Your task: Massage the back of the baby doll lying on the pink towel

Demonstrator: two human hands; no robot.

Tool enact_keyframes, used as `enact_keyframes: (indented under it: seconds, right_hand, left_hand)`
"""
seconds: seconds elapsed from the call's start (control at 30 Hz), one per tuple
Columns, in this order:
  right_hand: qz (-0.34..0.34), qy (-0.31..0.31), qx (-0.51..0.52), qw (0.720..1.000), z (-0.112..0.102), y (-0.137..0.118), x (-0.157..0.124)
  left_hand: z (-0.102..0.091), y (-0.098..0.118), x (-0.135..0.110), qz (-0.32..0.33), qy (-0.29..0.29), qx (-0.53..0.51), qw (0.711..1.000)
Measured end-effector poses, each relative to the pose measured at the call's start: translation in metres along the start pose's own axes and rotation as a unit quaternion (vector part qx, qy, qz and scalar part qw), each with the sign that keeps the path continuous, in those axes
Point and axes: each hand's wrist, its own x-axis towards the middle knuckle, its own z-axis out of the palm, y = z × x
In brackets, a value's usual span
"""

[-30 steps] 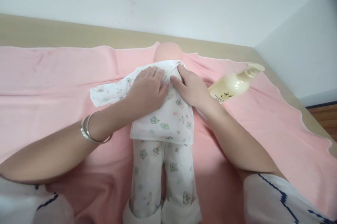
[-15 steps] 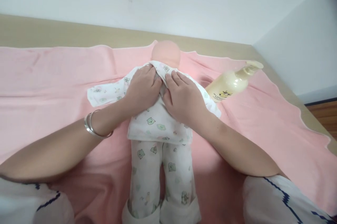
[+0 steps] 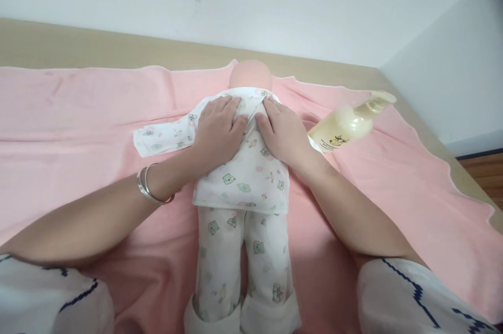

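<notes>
A baby doll (image 3: 240,203) in white printed pyjamas lies on a pink blanket (image 3: 78,114), its bald head (image 3: 250,73) pointing away from me. My left hand (image 3: 217,132) rests flat on the left of the doll's upper body, fingers stretched out toward the collar. A silver bangle circles that wrist. My right hand (image 3: 283,135) lies flat on the right of the upper body, fingers extended. The two thumbs almost meet over the middle of the shirt. The doll's left sleeve (image 3: 161,137) sticks out sideways on the blanket.
A cream pump bottle (image 3: 348,123) lies tilted on the blanket just right of my right hand. The blanket covers a wooden surface (image 3: 118,51) that meets a white wall behind. The blanket's edge (image 3: 471,192) and floor show at far right.
Half a second ago my fingers were bunching the shirt fabric near the collar. Now both hands lie flatter on the shirt and the fabric is smoothed down.
</notes>
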Motion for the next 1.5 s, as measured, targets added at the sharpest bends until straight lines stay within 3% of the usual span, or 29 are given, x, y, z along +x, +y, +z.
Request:
enact_keyframes:
  seconds: [0.97,1.3,1.5]
  right_hand:
    - [0.0,-0.004,-0.011,1.0,0.003,0.002,-0.001]
    - [-0.031,-0.035,-0.017,0.999,-0.007,0.002,0.001]
    - [-0.025,-0.053,-0.036,0.998,-0.012,-0.004,0.0]
  left_hand:
    - [0.002,-0.002,0.001,0.004,0.006,-0.002,1.0]
    - [-0.011,0.017,-0.017,0.061,-0.043,0.106,0.992]
    - [-0.012,0.011,-0.009,0.06,-0.07,0.061,0.994]
